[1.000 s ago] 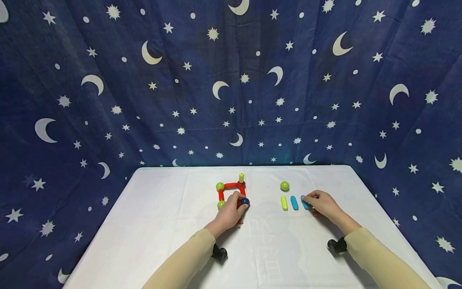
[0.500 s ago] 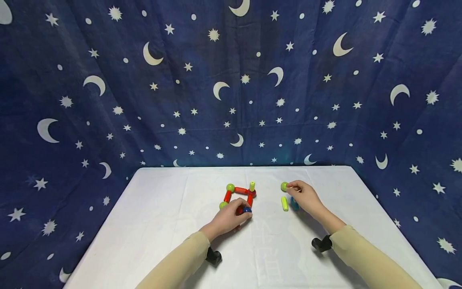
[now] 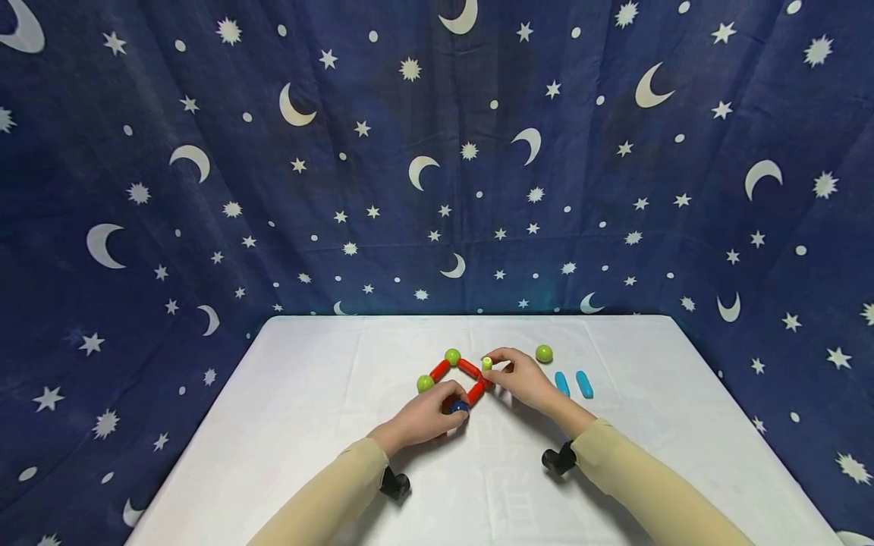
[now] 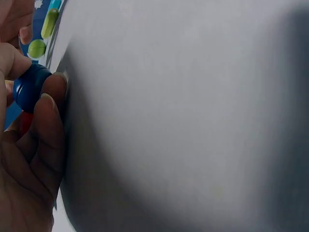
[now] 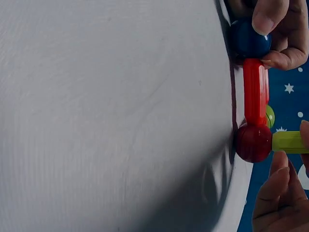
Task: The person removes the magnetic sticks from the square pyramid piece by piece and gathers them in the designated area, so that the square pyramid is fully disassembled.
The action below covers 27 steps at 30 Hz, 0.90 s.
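A four-sided frame of red rods (image 3: 470, 369) lies on the table, with two green balls (image 3: 452, 356), a dark red ball (image 5: 254, 143) and a blue ball (image 3: 460, 407) at its corners. My left hand (image 3: 425, 414) pinches the blue ball between thumb and fingers, low over the cloth. A yellow-green rod (image 3: 487, 364) stands upright on the dark red ball. My right hand (image 3: 524, 379) pinches this rod between thumb and fingers. The left wrist view also shows a second yellow-green rod (image 4: 49, 23) lying down; my right hand hides it in the head view.
To the right of my right hand lie a loose green ball (image 3: 544, 353) and two blue rods (image 3: 584, 384). A white cloth covers the table (image 3: 328, 425). Behind it hangs a dark blue curtain (image 3: 382, 189) with moons and stars.
My right hand has left the blue rod and moved left to the upright yellow-green rod. The frame has turned clockwise, its dark red corner swinging right and nearer, while my left hand kept the blue ball.
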### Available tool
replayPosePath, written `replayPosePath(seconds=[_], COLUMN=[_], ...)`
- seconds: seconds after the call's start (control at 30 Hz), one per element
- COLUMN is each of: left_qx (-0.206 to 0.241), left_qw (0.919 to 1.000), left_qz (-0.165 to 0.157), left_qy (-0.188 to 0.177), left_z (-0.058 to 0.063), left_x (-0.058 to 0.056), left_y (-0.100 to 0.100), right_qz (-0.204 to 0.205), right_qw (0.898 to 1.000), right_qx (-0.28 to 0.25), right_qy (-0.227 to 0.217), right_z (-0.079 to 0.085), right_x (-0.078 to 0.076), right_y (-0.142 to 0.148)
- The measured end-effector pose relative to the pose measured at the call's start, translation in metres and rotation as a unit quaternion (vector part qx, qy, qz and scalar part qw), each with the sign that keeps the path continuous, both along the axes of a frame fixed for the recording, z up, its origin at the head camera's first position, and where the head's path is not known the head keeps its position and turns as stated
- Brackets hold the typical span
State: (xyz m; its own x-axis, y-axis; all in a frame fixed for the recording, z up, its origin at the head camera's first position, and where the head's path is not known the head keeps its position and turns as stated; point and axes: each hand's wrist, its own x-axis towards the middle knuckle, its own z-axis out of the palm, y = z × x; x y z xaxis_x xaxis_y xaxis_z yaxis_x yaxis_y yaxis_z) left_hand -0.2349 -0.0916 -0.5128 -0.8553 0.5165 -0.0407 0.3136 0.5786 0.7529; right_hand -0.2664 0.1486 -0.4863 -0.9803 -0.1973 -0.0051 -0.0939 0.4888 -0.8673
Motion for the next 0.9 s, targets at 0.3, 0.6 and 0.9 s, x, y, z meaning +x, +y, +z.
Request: replayPosePath(seconds=[0.3, 0.6, 0.9], left_qx=[-0.039, -0.015, -0.009], left_qw=[0.998, 0.9955, 0.9917], left_qz=[0.026, 0.077, 0.102], left_qy=[0.043, 0.053, 0.077], left_z=[0.007, 0.009, -0.001], left_x=[-0.01, -0.01, -0.013], left_y=[-0.018, 0.006, 0.037], right_qz=[-0.001, -0.008, -0.06], right_qw=[1.0, 0.993, 0.972], right_qx=[-0.015, -0.092, -0.193], right_qy=[-0.01, -0.068, -0.123], right_z=[-0.003, -0.012, -0.019], right_x=[0.005, 0.005, 0.006], right_y=[-0.003, -0.008, -0.013])
